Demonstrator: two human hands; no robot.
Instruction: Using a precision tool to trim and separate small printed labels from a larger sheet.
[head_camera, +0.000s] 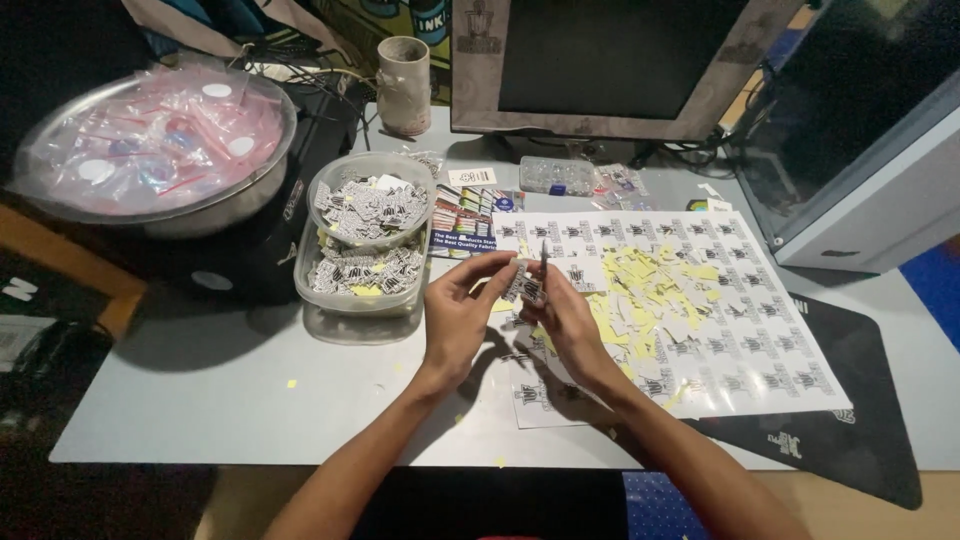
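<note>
Looking down through the head camera, I am seeing both hands meeting above the grey worktop (200, 390): the left hand (462, 310) is pinching a small printed sticker (522, 286) between thumb and fingers, and the right hand (568, 318) is closing its fingers on the same sticker's other edge, just in front of the big sticker sheet (760, 330). I am judging this as the peeling step, with yellow backing scraps (650, 290) piling on the sheet and finished pieces filling the clear tub (365, 245) to the left. Any further move is calling for a steady pinch and a slow pull so the piece is not tearing. What the right fingers grip beside the sticker, perhaps a thin blade, is too small to tell, and the sticker's print is blurring.
</note>
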